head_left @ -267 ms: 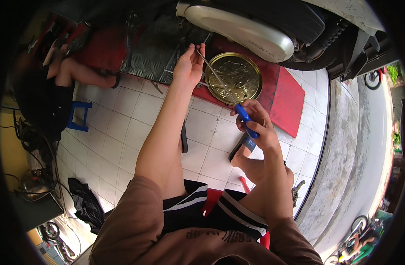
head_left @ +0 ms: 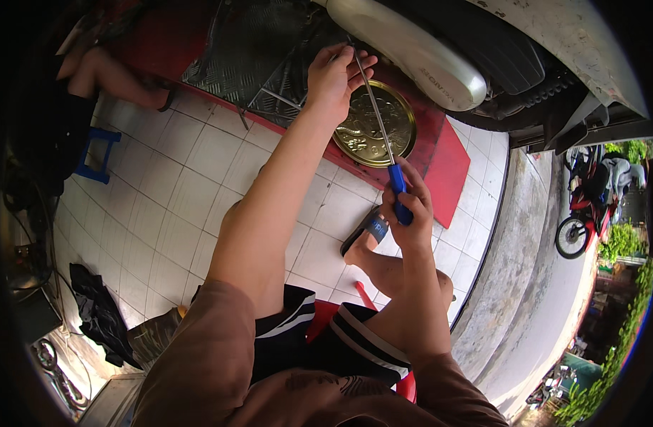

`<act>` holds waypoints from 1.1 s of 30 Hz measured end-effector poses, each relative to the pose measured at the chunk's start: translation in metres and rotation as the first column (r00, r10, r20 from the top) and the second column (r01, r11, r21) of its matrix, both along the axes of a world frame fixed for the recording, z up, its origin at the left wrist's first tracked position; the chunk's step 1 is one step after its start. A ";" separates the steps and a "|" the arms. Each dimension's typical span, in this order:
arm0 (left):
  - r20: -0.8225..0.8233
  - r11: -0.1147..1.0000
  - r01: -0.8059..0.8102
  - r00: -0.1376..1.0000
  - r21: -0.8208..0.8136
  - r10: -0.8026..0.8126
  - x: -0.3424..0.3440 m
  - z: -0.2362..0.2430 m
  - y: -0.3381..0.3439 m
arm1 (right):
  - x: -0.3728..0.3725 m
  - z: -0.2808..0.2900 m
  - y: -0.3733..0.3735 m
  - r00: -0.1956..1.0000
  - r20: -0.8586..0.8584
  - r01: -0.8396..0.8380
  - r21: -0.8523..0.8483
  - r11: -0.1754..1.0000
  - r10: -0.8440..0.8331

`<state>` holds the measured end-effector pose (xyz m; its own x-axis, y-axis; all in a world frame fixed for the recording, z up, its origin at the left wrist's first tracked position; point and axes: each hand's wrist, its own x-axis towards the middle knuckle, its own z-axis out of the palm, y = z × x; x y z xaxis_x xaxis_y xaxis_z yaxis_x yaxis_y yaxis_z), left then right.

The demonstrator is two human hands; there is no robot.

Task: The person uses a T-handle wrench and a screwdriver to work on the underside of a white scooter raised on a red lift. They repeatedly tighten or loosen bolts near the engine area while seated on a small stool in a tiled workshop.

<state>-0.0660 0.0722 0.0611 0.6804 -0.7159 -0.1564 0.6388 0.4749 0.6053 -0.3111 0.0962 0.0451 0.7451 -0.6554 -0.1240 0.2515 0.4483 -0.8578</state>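
Note:
My right hand [head_left: 414,213] wraps round the blue handle of a long screwdriver [head_left: 378,115]. The thin metal shaft slants up and away to the left. At its far end my left hand [head_left: 335,82] pinches the shaft near the tip between thumb and fingers, with the other fingers partly stretched out. Beneath the shaft, a round golden embossed tray [head_left: 362,139] lies on the red platform [head_left: 446,167]. Just beyond my left hand is the pale side cover [head_left: 419,53] of a scooter. What the tip touches, if anything, is hard to make out.
A person [head_left: 49,128] sits at the left by a blue stool [head_left: 97,153]. Metal rods [head_left: 280,98] lie on the patterned plate beside the tray. Black cloth [head_left: 99,313] lies on the tiled floor. A red motorcycle [head_left: 579,224] stands outside at the right.
The screwdriver now stands steeper, and my left hand has moved up and right, closing on its tip. The whole view has turned slightly, bringing the outside motorcycle further into sight.

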 end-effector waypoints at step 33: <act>0.698 0.937 0.130 0.636 0.323 -0.329 -0.093 0.030 -0.090 | 0.018 0.059 0.021 0.845 -0.136 0.431 -0.401 0.808 -0.518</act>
<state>-0.1586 -0.0173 0.0914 0.4587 -0.8769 0.1437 0.0072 0.1654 0.9862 -0.2930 0.1175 0.1039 0.3075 -0.9503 0.0492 0.1337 -0.0081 -0.9910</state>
